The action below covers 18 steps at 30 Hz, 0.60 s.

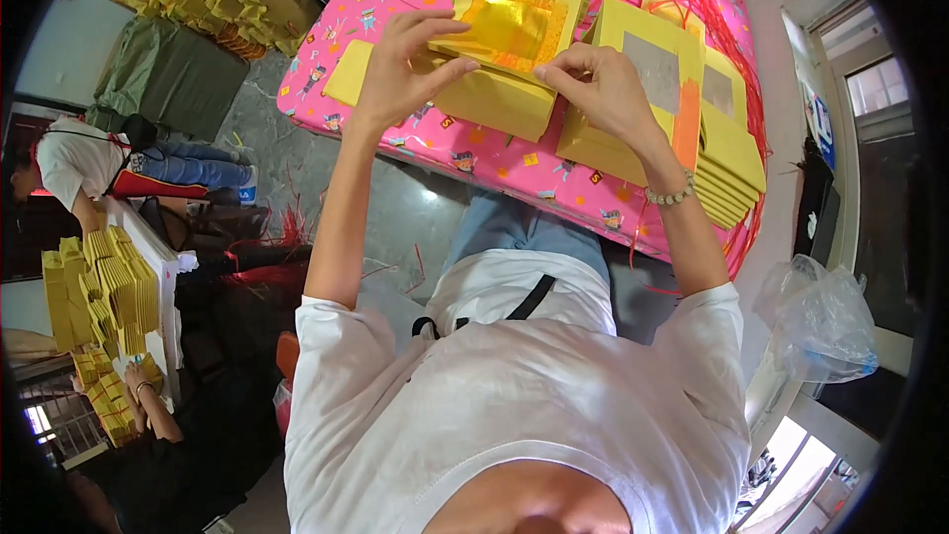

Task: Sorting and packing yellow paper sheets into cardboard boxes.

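The left hand [400, 64] and the right hand [593, 84] each close their grip on a near corner of a folded gold foil sheet [504, 28], left hand on the left corner, right hand on the right. The sheet lies on a stack of yellow paper [494, 99] on the pink patterned tabletop [474, 153]. Just to the right sits a fanned pile of yellow sheets with silver squares [692, 109], and a clear plastic bag [820, 321] lies near right.

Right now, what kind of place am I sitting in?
Probably a small home workshop where paper sheets get folded by hand. Your left hand and right hand fold a gold foil sheet over a pink patterned tabletop, beside stacked yellow paper; another person handles yellow bundles.
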### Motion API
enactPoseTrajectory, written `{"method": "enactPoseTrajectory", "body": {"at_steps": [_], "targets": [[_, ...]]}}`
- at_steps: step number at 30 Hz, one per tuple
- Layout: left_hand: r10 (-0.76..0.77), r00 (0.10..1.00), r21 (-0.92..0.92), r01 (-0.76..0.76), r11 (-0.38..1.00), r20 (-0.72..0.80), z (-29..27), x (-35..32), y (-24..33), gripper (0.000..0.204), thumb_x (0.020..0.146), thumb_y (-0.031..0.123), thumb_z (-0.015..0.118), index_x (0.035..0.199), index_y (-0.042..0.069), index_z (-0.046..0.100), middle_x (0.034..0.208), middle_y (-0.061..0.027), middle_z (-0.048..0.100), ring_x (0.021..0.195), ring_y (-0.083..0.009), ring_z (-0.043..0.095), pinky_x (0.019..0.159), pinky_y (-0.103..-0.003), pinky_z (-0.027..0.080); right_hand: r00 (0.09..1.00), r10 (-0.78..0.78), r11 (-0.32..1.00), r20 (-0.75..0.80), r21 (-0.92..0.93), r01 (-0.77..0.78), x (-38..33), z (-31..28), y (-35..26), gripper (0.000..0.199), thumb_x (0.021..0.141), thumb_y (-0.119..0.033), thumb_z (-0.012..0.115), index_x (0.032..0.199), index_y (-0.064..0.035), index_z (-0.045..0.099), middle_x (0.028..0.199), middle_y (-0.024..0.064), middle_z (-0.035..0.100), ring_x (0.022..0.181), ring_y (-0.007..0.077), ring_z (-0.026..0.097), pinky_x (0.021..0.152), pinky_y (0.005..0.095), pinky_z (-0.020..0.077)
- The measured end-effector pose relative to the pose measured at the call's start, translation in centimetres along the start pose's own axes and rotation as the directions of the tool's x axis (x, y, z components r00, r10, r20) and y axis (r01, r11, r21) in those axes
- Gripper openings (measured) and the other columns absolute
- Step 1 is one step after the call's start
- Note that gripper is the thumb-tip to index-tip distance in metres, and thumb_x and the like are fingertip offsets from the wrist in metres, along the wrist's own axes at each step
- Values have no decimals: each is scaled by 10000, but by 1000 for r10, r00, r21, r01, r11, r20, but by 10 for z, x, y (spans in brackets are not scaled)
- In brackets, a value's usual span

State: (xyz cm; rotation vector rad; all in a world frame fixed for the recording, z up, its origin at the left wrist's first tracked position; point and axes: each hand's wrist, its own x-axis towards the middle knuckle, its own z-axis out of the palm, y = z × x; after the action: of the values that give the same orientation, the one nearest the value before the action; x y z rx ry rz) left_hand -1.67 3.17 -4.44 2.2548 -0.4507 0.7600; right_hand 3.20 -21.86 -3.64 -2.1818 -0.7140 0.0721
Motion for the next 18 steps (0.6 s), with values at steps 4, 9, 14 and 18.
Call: {"method": "enactPoseTrajectory", "body": {"at_steps": [4, 9, 14, 18], "targets": [[-32, 994, -25, 34, 999, 108, 5, -4, -5, 331, 704, 247, 765, 969, 74, 668, 1004, -86, 638, 994, -263, 566, 871, -370, 440, 1000, 8, 1000, 6, -26, -8, 1, 0, -1, 331, 782, -359, 641, 807, -38, 714, 735, 124, 666, 680, 246, 653, 644, 341, 499], [-63, 984, 11, 62, 998, 167, 5, -6, -8, 291, 730, 269, 743, 933, 72, 676, 955, -89, 643, 964, -265, 567, 864, -378, 437, 1000, 17, 999, 16, -42, -16, 0, -1, -4, 339, 785, -362, 638, 814, -32, 711, 741, 117, 671, 698, 243, 657, 658, 341, 502], [-106, 970, 43, 99, 994, 221, 5, -4, -7, 264, 767, 297, 707, 886, 63, 685, 907, -87, 644, 938, -264, 571, 839, -373, 443, 995, -81, 996, 66, -19, 82, -4, -2, -5, 289, 753, -338, 685, 800, -52, 695, 765, 78, 677, 742, 214, 662, 686, 330, 506], [-107, 966, 65, 94, 993, 236, 1, -3, -6, 252, 776, 254, 716, 918, 49, 680, 902, -73, 639, 907, -213, 584, 796, -328, 462, 990, -141, 983, 27, -113, 143, -6, -3, -7, 278, 728, -329, 718, 812, -65, 687, 780, 64, 679, 744, 206, 662, 689, 327, 508]]}}
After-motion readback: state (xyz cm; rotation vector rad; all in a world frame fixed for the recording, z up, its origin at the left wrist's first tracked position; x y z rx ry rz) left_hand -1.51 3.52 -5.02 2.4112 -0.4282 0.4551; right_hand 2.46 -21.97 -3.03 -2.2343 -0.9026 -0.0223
